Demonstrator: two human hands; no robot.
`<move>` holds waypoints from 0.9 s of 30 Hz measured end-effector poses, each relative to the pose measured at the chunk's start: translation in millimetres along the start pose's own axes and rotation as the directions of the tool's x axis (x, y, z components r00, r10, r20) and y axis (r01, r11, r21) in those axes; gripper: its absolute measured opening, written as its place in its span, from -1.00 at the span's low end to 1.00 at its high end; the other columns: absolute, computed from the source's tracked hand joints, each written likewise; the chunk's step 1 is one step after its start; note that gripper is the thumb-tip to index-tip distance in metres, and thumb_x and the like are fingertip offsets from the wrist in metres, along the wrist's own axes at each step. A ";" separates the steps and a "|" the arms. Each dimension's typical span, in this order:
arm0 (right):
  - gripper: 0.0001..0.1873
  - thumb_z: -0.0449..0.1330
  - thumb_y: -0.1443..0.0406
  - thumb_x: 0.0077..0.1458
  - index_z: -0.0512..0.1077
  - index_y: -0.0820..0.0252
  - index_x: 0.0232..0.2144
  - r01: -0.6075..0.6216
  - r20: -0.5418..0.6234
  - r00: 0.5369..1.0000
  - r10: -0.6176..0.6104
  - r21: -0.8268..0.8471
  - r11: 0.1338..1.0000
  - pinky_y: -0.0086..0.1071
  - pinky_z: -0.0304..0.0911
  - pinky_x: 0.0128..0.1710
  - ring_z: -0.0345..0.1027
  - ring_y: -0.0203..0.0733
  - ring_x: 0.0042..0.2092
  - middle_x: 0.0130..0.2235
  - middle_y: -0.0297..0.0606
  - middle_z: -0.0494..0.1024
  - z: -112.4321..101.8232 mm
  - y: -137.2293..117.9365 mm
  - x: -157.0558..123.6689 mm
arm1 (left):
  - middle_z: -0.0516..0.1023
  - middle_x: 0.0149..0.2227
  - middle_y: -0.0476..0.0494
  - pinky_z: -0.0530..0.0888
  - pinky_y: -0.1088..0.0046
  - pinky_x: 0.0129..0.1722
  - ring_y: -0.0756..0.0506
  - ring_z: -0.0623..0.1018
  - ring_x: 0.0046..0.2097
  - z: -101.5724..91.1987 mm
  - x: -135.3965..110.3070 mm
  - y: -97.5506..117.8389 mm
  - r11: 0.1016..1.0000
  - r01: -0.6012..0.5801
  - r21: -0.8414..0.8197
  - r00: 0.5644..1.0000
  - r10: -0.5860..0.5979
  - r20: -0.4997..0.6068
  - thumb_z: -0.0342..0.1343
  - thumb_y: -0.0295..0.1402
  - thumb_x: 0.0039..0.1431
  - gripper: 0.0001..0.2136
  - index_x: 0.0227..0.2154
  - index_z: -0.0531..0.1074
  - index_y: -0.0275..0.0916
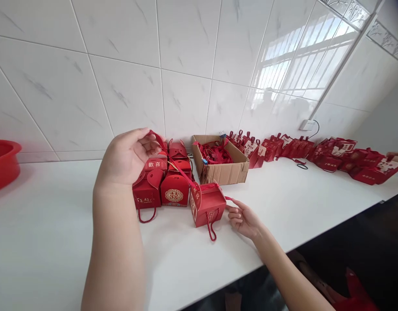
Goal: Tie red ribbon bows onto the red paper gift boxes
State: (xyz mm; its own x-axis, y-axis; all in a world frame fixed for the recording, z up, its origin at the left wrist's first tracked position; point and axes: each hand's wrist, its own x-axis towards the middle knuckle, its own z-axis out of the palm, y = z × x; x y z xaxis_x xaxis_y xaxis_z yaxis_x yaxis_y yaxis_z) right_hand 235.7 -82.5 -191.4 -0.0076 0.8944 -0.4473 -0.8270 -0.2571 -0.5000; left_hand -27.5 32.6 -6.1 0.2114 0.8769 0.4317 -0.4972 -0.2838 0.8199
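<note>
My left hand (130,155) is raised over a cluster of small red gift boxes (163,181), its fingers curled around the red handle loop of the top box (156,164). My right hand (242,218) rests on the white countertop (56,224) and pinches a red cord at the side of a single red gift box (208,205). That box stands apart from the cluster, with a tag and a cord loop hanging off it.
A brown cardboard box (220,170) with red cords inside sits behind the single box. Several flat red boxes (315,153) lie along the tiled wall to the right. A red basin (2,162) is at far left. Another person's hand (396,157) shows at the right edge.
</note>
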 end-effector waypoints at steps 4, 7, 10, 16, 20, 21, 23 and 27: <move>-0.79 0.17 0.26 0.13 0.29 0.23 -0.49 0.183 -0.107 0.976 -0.190 -0.072 0.980 -0.65 -0.10 -0.72 -0.05 -0.52 -0.69 -0.69 -0.59 0.05 7.1 -6.4 9.1 | 0.46 -0.52 -0.12 0.38 0.52 -0.49 -0.02 0.47 -0.42 -0.3 0.6 0.4 0.999 -0.023 -0.037 0.999 0.022 -0.030 0.06 -0.51 0.07 -0.82 -0.61 0.45 -0.34; -0.78 0.28 0.19 0.01 0.35 0.21 -0.44 0.388 -0.120 0.905 -0.408 -0.160 0.908 -0.60 -0.03 -0.69 0.02 -0.48 -0.66 -0.69 -0.57 0.14 13.3 -21.2 7.1 | 0.47 -0.49 -0.11 0.38 0.53 -0.49 -0.02 0.49 -0.38 -0.7 0.6 0.5 0.998 -0.061 -0.032 0.997 0.059 -0.043 0.10 -0.53 0.02 -0.85 -0.60 0.49 -0.33; -0.64 0.28 0.05 -0.04 0.45 0.26 -0.41 0.606 0.032 0.670 -0.741 -0.599 0.523 -0.52 0.04 -0.63 0.10 -0.42 -0.61 -0.66 -0.47 0.26 32.5 -47.1 -7.2 | 0.52 -0.46 -0.15 0.38 0.53 -0.49 -0.01 0.48 -0.39 -2.0 1.8 -1.0 0.996 -0.088 0.031 0.996 0.088 -0.011 0.11 -0.59 -0.08 -0.87 -0.54 0.55 -0.34; -0.64 0.29 0.07 -0.10 0.55 0.31 -0.54 0.323 0.335 0.465 -0.820 -0.926 -0.195 -0.43 -0.03 -0.64 0.06 -0.36 -0.62 -0.71 -0.38 0.29 101.7 -88.8 -46.0 | 0.53 -0.48 -0.13 0.31 0.57 -0.59 0.04 0.41 -0.47 -1.7 5.6 -9.4 0.973 -0.209 0.100 0.977 0.213 -0.026 0.20 -0.61 -0.18 -0.84 -0.48 0.59 -0.32; -0.72 0.30 0.13 -0.08 0.59 0.28 -0.44 0.444 0.396 0.376 -0.838 -0.871 -0.212 -0.37 0.19 -0.54 0.31 -0.25 -0.52 -0.59 -0.27 0.49 125.8 -92.2 -51.7 | 0.54 -0.46 -0.12 0.33 0.58 -0.57 0.05 0.42 -0.45 7.7 2.6 -11.2 0.954 -0.277 0.117 0.960 0.279 -0.002 0.20 -0.60 -0.11 -0.85 -0.45 0.59 -0.30; -0.73 0.31 0.15 -0.09 0.59 0.26 -0.41 0.494 0.406 0.361 -0.839 -0.847 -0.197 -0.35 0.25 -0.51 0.36 -0.22 -0.49 -0.53 -0.25 0.53 127.5 -91.9 -49.8 | 0.54 -0.45 -0.12 0.33 0.59 -0.56 0.05 0.43 -0.43 10.9 1.4 -11.5 0.950 -0.289 0.115 0.957 0.290 0.013 0.20 -0.60 -0.09 -0.85 -0.44 0.59 -0.30; -0.72 0.34 0.16 -0.10 0.58 0.25 -0.37 0.582 0.409 0.330 -0.851 -0.798 -0.157 -0.32 0.32 -0.46 0.42 -0.20 -0.44 -0.46 -0.22 0.57 128.4 -91.3 -43.5 | 0.54 -0.43 -0.12 0.34 0.59 -0.55 0.03 0.45 -0.40 17.6 -0.7 -12.4 0.944 -0.310 0.110 0.951 0.308 0.035 0.18 -0.61 -0.06 -0.85 -0.43 0.58 -0.29; -0.72 0.31 0.12 -0.04 0.55 0.25 -0.41 0.684 0.398 0.253 -0.882 -0.718 -0.129 -0.31 0.36 -0.49 0.42 -0.21 -0.47 -0.50 -0.24 0.55 129.1 -91.0 -30.6 | 0.55 -0.42 -0.10 0.38 0.56 -0.48 0.02 0.45 -0.37 30.2 -3.6 -16.8 0.924 -0.367 0.111 0.930 0.366 0.031 0.18 -0.60 -0.01 -0.84 -0.41 0.58 -0.26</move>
State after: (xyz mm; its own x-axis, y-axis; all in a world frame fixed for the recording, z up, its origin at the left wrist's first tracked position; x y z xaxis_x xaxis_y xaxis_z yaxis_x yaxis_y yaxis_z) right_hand 238.6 -39.2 -36.5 0.5032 0.5986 0.6233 0.5048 0.3817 -0.7742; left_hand 5.5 22.5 -10.1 0.0411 0.6998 0.7132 -0.4438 -0.6267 0.6405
